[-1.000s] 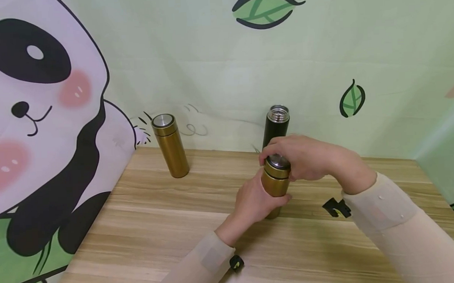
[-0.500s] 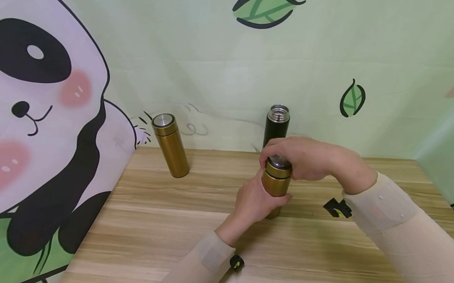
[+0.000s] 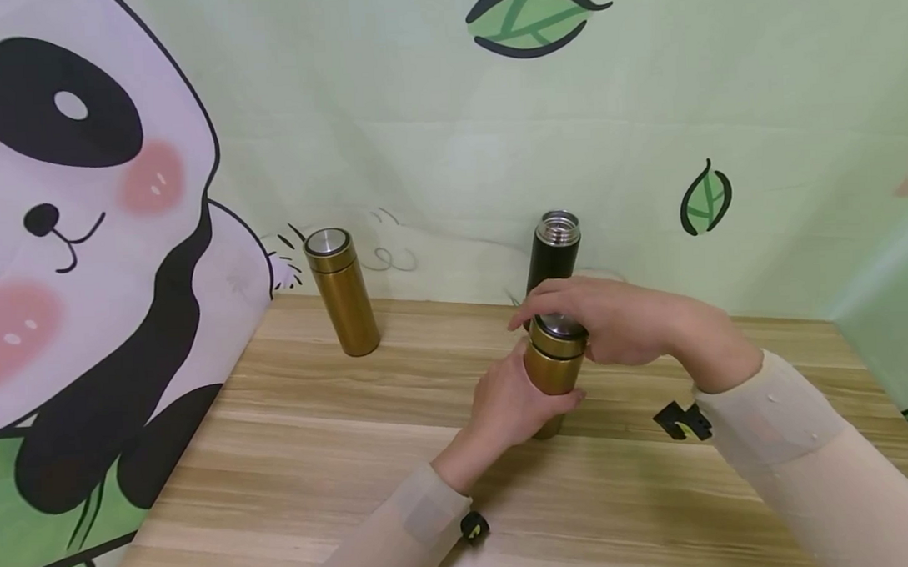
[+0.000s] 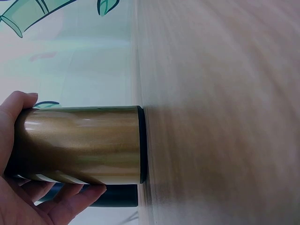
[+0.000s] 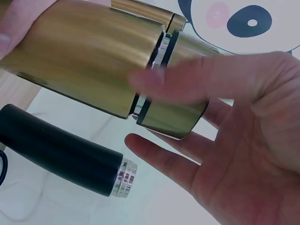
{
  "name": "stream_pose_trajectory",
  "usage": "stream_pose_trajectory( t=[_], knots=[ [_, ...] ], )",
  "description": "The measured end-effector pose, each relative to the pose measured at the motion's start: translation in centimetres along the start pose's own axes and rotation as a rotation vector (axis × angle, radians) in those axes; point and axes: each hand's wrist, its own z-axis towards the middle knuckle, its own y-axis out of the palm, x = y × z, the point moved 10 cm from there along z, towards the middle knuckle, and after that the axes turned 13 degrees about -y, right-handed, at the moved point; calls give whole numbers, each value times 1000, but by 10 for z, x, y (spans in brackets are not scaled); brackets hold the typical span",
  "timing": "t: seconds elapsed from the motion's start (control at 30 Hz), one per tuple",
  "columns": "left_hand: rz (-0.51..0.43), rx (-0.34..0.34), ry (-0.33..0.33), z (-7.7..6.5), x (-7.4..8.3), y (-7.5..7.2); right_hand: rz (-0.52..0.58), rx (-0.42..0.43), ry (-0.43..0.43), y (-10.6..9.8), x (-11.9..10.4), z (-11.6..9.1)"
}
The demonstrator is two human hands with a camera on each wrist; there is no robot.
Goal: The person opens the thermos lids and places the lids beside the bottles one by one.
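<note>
My left hand [image 3: 503,403] grips a gold thermos [image 3: 553,375] that stands upright on the wooden table, thumb on one side and fingers on the other. Over its top is my right hand [image 3: 616,318], loosened around the gold lid [image 5: 176,118]. In the right wrist view the blurred thumb [image 5: 187,79] lies across the lid's seam while the other fingers extend behind it, the lower ones apart from it. A silvery ring [image 5: 161,52] shows in the gap between lid and body. Behind stands a black thermos [image 3: 552,259] without a lid, its metal neck exposed.
Another gold thermos [image 3: 346,302], with its lid on, stands at the back left of the wooden table [image 3: 295,464]. Behind the table hangs a pale green cloth [image 3: 388,111] printed with a panda and leaves.
My right hand's fingers have straightened and loosened from the lid, and the hand has shifted slightly right. The thermos top leans slightly right. My left hand keeps its grip.
</note>
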Motion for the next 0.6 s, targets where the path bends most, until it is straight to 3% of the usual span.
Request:
stream_pose_trajectory(
  t=[0.1,0.23,0.4,0.6],
  knots=[
    [2,-2,-5,0,-1,0,26,17,-6,0,0,-1],
    [11,-8,6,0,1,0,39,35,67,-2,5,-2],
    [29,-16,6,-1,2,1,-26,25,222,-4,14,-6],
    [1,-24,-23,-1,0,1,-127,34,313,-10,18,-8]
  ],
)
